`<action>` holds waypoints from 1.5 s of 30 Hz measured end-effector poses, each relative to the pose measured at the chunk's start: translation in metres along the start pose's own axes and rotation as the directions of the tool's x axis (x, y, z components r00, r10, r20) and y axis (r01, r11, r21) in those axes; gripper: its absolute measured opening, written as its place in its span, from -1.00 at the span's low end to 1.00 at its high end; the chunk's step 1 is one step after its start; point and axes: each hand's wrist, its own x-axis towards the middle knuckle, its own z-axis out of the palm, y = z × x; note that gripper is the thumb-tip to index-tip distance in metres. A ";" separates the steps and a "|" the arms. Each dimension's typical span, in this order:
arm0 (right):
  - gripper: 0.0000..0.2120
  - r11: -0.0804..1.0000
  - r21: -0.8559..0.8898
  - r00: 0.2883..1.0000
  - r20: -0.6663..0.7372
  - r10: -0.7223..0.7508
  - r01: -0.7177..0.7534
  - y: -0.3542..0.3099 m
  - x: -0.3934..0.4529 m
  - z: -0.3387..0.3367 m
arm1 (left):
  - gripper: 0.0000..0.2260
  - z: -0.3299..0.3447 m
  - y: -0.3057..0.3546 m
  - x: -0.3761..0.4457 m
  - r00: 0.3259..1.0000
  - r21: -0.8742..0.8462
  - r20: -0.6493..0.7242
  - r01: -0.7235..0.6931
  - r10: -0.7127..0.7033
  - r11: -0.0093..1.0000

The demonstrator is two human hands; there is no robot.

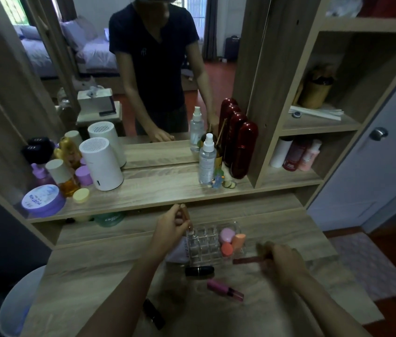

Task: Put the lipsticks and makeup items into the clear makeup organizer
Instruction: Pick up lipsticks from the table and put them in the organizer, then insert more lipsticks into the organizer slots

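Left hand (170,223) grips a gold lipstick (186,215) over the organizer (206,242); right hand (283,260) grips a maroon tube (246,260).

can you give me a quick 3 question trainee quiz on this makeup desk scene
1. True or false: the clear organizer already holds sponges.
2. What does the left hand hold over the organizer? A) slim rose-gold tube B) spray bottle C) purple jar
3. Which lipstick lies nearest the organizer's front edge?

Key: 1 true. 2 A. 3 the black lipstick; the pink one lies nearer the camera.
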 end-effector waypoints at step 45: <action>-0.80 0.957 0.178 0.973 -0.013 -0.232 0.231 -0.141 0.059 -0.031 | -0.77 0.008 0.001 -0.002 0.989 0.277 0.145 -0.028 -0.013 0.961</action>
